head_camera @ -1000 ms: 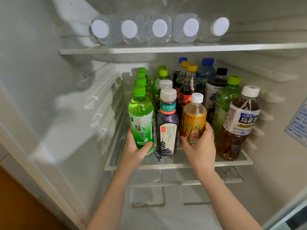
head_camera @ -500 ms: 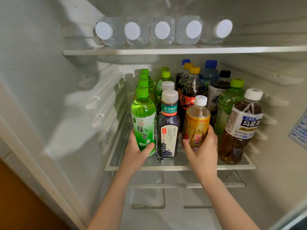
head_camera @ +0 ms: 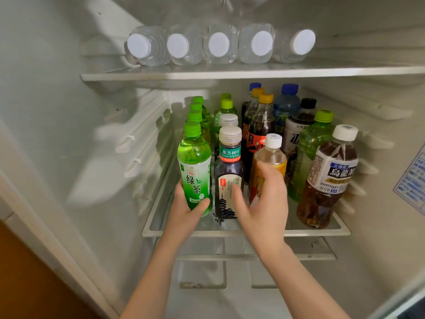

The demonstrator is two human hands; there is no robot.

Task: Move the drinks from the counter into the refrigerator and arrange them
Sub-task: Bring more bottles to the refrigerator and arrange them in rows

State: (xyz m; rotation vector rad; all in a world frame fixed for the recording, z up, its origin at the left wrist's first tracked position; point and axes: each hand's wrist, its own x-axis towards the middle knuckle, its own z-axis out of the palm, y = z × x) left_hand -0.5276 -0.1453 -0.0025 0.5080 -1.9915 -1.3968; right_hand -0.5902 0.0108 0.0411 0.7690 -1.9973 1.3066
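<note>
On the shelf (head_camera: 322,231), left hand (head_camera: 184,210) still grips green bottle (head_camera: 194,166); right hand (head_camera: 264,203), now spread, released yellow bottle (head_camera: 272,155).

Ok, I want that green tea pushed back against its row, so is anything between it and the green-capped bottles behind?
Nothing visible. The green tea bottle, gripped by the left hand, stands directly before the green-capped row; the dark tea bottle is beside it, at its right, not behind.

The right hand (head_camera: 264,203), thumb blurred, covers most of the label on the yellow bottle (head_camera: 271,157); the wall sticker (head_camera: 412,180) runs off the right edge.
</note>
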